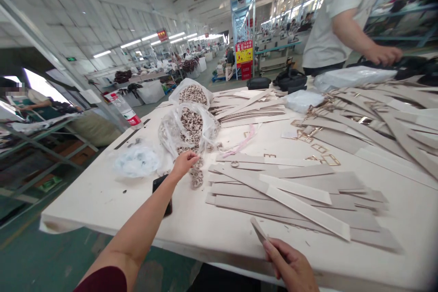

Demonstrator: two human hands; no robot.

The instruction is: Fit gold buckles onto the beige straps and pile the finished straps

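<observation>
My left hand reaches over the table with its fingers pinched together, right beside a spill of small grey-beige strap loops. What sits between those fingertips, if anything, is hidden. Behind it, an open clear plastic bag holds many more such loops. Close to the table's front edge, my right hand pinches a grey-beige strap between thumb and fingers; its end points up and away from me. Beyond that hand lies a loose stack of flat grey-beige straps, some showing white undersides.
A black phone lies under my left forearm. A second bag of loops, a plastic bottle and a crumpled plastic bag stand further off. Gold-coloured buckles and straps cover the right side. A co-worker stands across the table.
</observation>
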